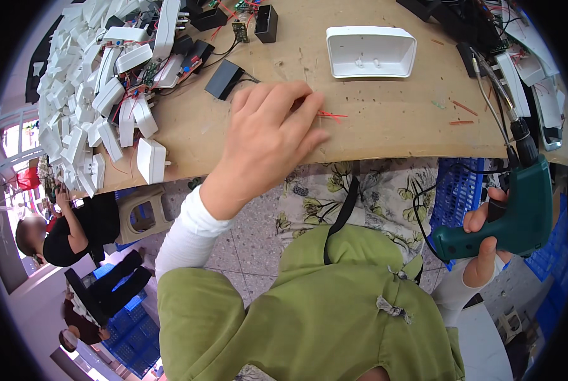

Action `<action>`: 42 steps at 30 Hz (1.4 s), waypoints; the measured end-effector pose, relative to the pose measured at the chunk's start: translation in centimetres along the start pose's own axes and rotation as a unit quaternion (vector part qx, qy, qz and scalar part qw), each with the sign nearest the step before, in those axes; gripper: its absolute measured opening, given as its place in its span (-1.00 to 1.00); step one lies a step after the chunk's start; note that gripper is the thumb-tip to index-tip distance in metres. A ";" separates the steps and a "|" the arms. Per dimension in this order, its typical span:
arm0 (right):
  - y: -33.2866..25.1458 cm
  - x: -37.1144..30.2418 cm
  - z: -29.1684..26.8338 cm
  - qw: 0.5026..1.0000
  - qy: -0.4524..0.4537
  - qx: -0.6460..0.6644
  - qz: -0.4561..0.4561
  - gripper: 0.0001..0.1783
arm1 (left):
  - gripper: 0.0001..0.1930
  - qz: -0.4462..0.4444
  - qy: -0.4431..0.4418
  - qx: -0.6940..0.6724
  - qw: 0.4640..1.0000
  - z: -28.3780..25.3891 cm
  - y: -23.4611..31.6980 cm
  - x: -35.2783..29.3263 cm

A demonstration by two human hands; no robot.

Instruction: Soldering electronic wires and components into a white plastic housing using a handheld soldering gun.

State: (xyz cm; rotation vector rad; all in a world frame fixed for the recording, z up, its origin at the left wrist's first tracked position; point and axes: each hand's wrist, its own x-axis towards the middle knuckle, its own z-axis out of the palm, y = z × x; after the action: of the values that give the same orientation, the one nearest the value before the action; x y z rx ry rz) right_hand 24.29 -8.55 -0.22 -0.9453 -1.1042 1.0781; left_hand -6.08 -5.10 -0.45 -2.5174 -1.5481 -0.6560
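My left hand (265, 136) is over the tabletop with its fingers bent downward. Thin red wires (333, 115) poke out beside its fingertips; what lies under the fingers is hidden. Just beyond that hand rests a small black box (224, 80), with a dark cable running from it toward my fingers. Off the table's front right edge, my right hand (482, 222) is wrapped around the grip of a green pistol-shaped soldering gun (519, 206). Its metal tip and a thin tube point up over the table. A white open plastic housing (371, 54) lies ahead of my hands.
White plastic housings (74, 95) are heaped at the left with adapters and wires. Another black box (266, 24) stands at the back. Brown sticks (463, 108) lie near the right, by more white casings (544, 101). Blue crates (455, 190) are below the table. Two people are at the left.
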 end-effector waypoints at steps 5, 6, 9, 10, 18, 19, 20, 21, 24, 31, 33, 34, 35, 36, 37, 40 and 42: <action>0.2 -0.3 0.0 1.000 0.009 -0.008 0.003 -0.26 | -0.74 0.072 -0.024 0.029 0.997 0.7 -0.8 0.8; 0.1 -0.4 0.1 1.000 0.022 -0.012 0.005 -0.26 | -0.74 0.074 -0.024 0.027 0.997 0.8 -0.8 1.0; -0.1 -0.3 0.3 1.000 0.019 -0.010 0.017 -0.25 | -0.78 0.099 0.000 0.012 0.995 1.1 -0.8 1.4; -0.2 -0.2 0.4 1.000 0.020 -0.010 0.016 -0.25 | -0.82 0.049 0.033 -0.070 0.996 1.4 -0.8 1.2; 0.6 0.9 2.2 0.997 0.003 0.067 0.038 -0.21 | -0.86 -0.155 0.046 -0.256 0.953 1.1 0.2 2.2; 0.9 1.4 2.2 0.993 -0.022 0.103 0.049 -0.23 | -0.86 -0.131 0.075 -0.234 0.960 1.4 0.2 2.3; 1.4 1.9 2.5 0.993 -0.021 0.102 0.047 -0.23 | -0.86 -0.107 0.103 -0.212 0.966 1.6 0.1 2.4; 2.0 2.4 3.1 0.987 -0.024 0.149 0.050 -0.25 | -0.86 -0.106 0.104 -0.213 0.966 1.7 0.1 2.6; 2.8 4.0 4.6 0.969 -0.057 0.228 0.081 -0.22 | -0.90 -0.082 0.110 -0.218 0.966 1.8 0.1 3.1; 4.9 6.6 7.9 0.927 -0.078 0.348 0.116 -0.43 | -0.83 -0.097 0.126 -0.184 0.970 2.7 0.8 3.5; 4.9 7.0 8.7 0.930 -0.063 0.342 0.120 -0.43 | -0.83 -0.101 0.132 -0.184 0.969 2.7 1.0 3.7; 5.0 7.1 8.8 0.932 -0.050 0.336 0.124 -0.44 | -0.83 -0.101 0.126 -0.157 0.974 2.7 1.1 3.8; 5.2 7.2 8.7 0.924 -0.046 0.354 0.136 -0.45 | -0.82 -0.101 0.121 -0.129 0.979 2.8 1.2 3.9; 5.1 7.1 8.7 0.924 -0.045 0.355 0.138 -0.45 | -0.82 -0.102 0.119 -0.129 0.979 2.7 1.1 4.0; 4.8 7.0 8.7 0.934 -0.043 0.330 0.127 -0.44 | -0.82 -0.087 0.131 -0.105 0.982 2.7 0.9 4.2; 4.0 5.9 7.3 0.958 -0.055 0.263 0.098 -0.41 | -0.83 -0.044 0.148 -0.053 0.987 2.6 -0.1 4.4; 3.1 4.6 5.9 0.983 -0.034 0.160 0.081 -0.26 | -0.83 -0.014 0.153 -0.030 0.988 3.0 -0.7 4.8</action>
State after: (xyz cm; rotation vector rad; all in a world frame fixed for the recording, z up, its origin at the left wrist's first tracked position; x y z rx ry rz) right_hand 18.41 -3.09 -1.00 -0.7552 -0.8844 1.3825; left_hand -3.90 0.12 -1.18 -2.3006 -1.4732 -1.0503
